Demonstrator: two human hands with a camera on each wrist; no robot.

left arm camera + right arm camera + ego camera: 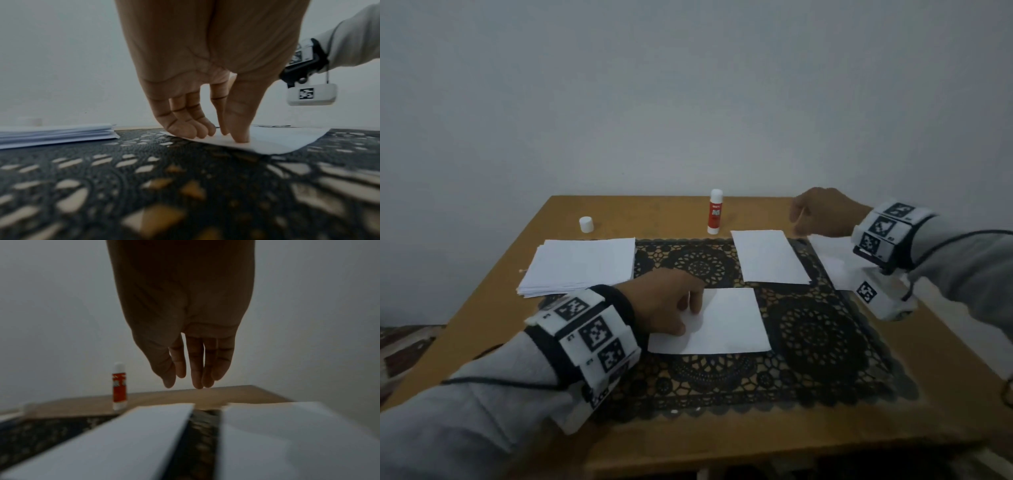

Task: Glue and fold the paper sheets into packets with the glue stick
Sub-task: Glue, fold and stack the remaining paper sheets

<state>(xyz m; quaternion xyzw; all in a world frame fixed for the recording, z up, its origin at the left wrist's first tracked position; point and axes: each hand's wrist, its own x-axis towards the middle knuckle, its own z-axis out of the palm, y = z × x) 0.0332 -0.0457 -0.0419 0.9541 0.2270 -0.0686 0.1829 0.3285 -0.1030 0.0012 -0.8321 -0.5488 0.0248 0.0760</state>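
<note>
On table [825, 442], from the head view: left hand [664, 301] pressing fingertips on paper sheet [726, 325] atop black lace mat [818, 342]; paper stack [582, 263] to the left, uncapped glue stick [715, 212] upright at the far edge, white cap [586, 224] apart.

From left wrist: grip released, fingertips [239, 136] touching the sheet [283, 139].

From right wrist: right hand [185, 321] above table, fingers straight, grasping nothing; glue stick [118, 386] standing left.

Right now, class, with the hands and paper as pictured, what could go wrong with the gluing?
1. The glue stick stands upright with its cap off, so the reaching right hand could tip it.
2. Only the left hand fingertips press the front sheet, which may slide on the lace mat.
</note>
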